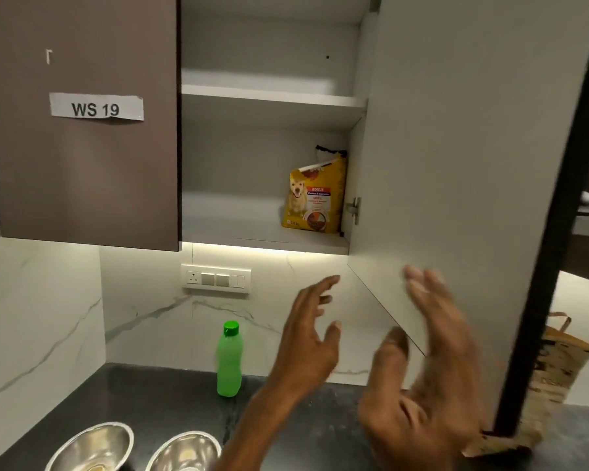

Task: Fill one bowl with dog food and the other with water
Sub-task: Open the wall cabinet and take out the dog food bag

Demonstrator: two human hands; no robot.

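Both hands up and empty: left hand [312,334] with fingers spread and slack, right hand [432,362] likewise splayed, motion-blurred, gripping nothing, close to the pale inner face of the open cabinet door [456,147]. Above the left fingertips and slightly to their right, upright on the lower cabinet shelf [235,229], tucked into the right corner: the yellow printed dog-food bag [315,198] with its crumpled top. Below and left of those fingers, on the dark stone counter [150,392], the green plastic bottle [229,360] with screw cap. Lower still, beside the left forearm, the left steel bowl [92,445] and the right steel bowl [184,450], contents unclear. Likely step: fetching the bag. Best taken with both hands, one on each side, low on the body rather than by the top. Lift clear of the shelf edge, keep upright, and mind the hinge beside it.
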